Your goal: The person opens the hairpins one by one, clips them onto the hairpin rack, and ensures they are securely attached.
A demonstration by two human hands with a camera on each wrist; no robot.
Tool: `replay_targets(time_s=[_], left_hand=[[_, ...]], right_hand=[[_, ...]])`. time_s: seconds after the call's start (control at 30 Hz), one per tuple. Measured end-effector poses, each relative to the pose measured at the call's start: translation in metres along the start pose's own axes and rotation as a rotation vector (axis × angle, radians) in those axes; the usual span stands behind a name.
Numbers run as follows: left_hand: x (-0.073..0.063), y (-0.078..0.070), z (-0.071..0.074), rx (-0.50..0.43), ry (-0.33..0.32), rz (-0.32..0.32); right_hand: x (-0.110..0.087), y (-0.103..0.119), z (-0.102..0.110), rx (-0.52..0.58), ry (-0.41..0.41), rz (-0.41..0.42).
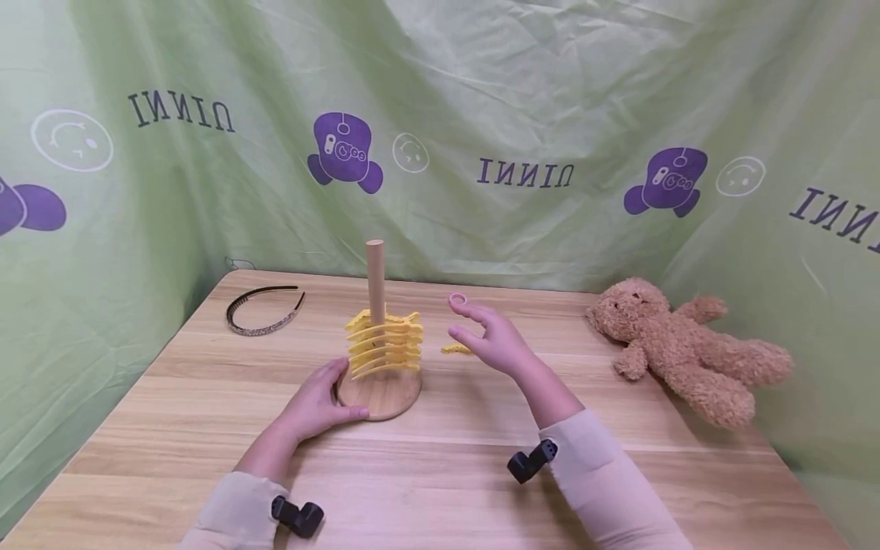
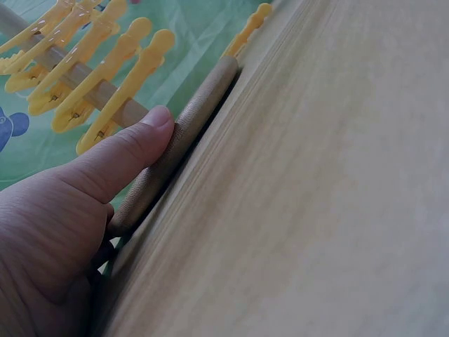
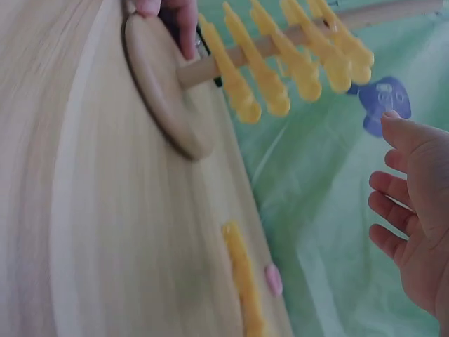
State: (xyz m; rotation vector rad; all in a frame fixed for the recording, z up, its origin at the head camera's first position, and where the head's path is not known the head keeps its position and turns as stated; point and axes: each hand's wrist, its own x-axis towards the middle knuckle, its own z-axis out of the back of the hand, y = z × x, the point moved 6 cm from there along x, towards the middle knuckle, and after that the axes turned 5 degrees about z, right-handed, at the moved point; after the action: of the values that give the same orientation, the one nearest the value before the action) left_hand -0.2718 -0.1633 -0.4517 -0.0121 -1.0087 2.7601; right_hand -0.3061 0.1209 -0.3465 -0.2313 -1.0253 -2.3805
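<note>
A wooden stand (image 1: 381, 399), with a round base and an upright post, stands mid-table. Several curved yellow plastic pieces (image 1: 386, 336) with knobbed ends are stacked around its post, spaced apart above the base. My left hand (image 1: 318, 401) grips the base at its left edge; the thumb (image 2: 137, 144) lies over the rim in the left wrist view. To the right of the stand, my right hand (image 1: 496, 340) is held above the table, fingers relaxed and holding nothing. Close by it lie a loose yellow piece (image 3: 244, 284), partly hidden in the head view, and a pink ring (image 1: 457, 299).
A dark headband (image 1: 264, 331) with a sparkly part lies at the back left of the wooden table (image 1: 172, 458). At the right lies a brown teddy bear (image 1: 677, 344). A green printed curtain (image 1: 440, 221) hangs behind the table and along both sides.
</note>
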Motion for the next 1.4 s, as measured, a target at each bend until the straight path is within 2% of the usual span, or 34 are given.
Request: replay_targets(time_s=[0.2,0.43,0.77,0.83,0.97,1.23,1.4], left_hand=[[0.000,0.000,0.000,-0.013,0.002,-0.004],[0.001,0.000,-0.001,-0.028,0.001,0.003],[0.000,0.001,-0.001,-0.027,0.003,0.006],[0.001,0.001,-0.002,-0.024,0.003,0.007],[0.001,0.002,-0.002,-0.023,0.004,0.009],[0.000,0.001,-0.001,-0.009,0.022,0.029],[0.000,0.000,-0.001,-0.005,0.026,0.029]], right_hand=[[-0.018,-0.036,0.003,-0.029,-0.013,-0.104],[-0.034,-0.075,0.000,-0.044,0.010,-0.231],[-0.046,-0.111,-0.005,-0.049,0.041,-0.315],[-0.045,-0.116,-0.007,-0.055,0.047,-0.331],[-0.043,-0.120,-0.010,-0.099,0.045,-0.312],[-0.043,-0.121,-0.010,-0.140,0.033,-0.308],[-0.044,-0.121,-0.008,-0.074,0.009,-0.353]])
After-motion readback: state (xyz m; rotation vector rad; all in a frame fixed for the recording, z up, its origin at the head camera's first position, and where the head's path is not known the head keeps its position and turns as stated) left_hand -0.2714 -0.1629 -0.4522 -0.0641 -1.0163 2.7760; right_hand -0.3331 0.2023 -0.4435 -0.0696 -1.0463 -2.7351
